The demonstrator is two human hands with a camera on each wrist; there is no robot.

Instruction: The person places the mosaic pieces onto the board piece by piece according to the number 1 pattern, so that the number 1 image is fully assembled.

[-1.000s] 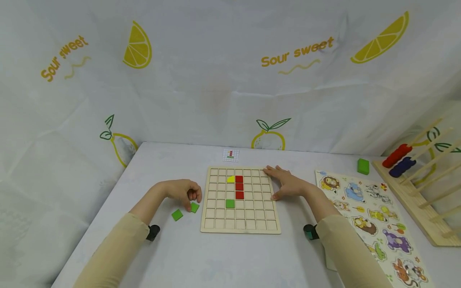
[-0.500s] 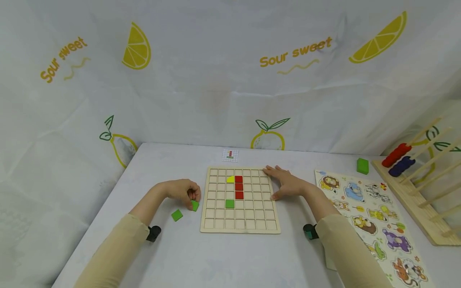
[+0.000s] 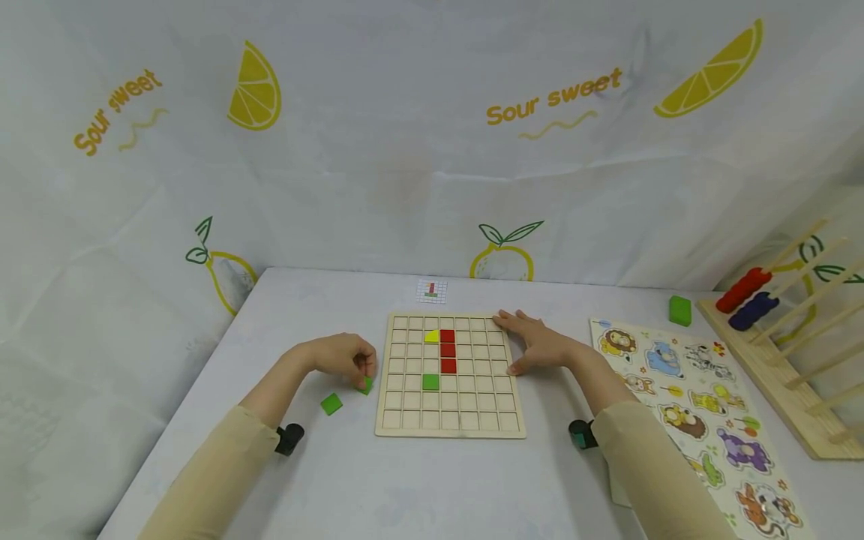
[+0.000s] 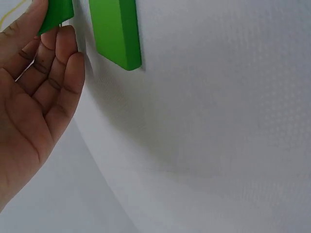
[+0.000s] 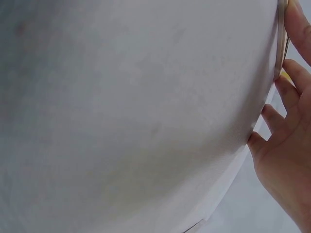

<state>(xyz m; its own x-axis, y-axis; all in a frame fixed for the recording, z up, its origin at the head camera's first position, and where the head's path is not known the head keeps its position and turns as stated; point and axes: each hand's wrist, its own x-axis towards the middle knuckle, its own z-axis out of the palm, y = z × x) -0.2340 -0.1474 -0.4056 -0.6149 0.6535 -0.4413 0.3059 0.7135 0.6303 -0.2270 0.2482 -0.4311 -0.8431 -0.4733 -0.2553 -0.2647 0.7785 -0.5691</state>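
Note:
My left hand (image 3: 343, 355) pinches a green square tile (image 3: 366, 387) just left of the wooden grid board (image 3: 486, 426). In the left wrist view, thumb and fingers hold that tile (image 4: 57, 15) by its sides, and a second green tile (image 4: 114, 34) lies on the table close by. Spread along the board's right edge, my right hand (image 3: 545, 346) touches its rim; the right wrist view has the fingertips at the board's edge (image 5: 280, 46). Set in the grid are a yellow piece (image 3: 432, 337) with a cut corner, a column of red squares (image 3: 448, 350) and a green square (image 3: 430, 382).
A small pattern card (image 3: 431, 291) lies behind the board. To the right are an animal picture puzzle (image 3: 664, 390) under the right forearm, a green block (image 3: 679, 310), and a wooden rack (image 3: 776, 375) with red and blue beads on pegs. A printed cloth hangs behind.
My left fingers have closed on the nearer green tile, which has tilted and turned slightly in their grip. The right hand stays put at the board's edge.

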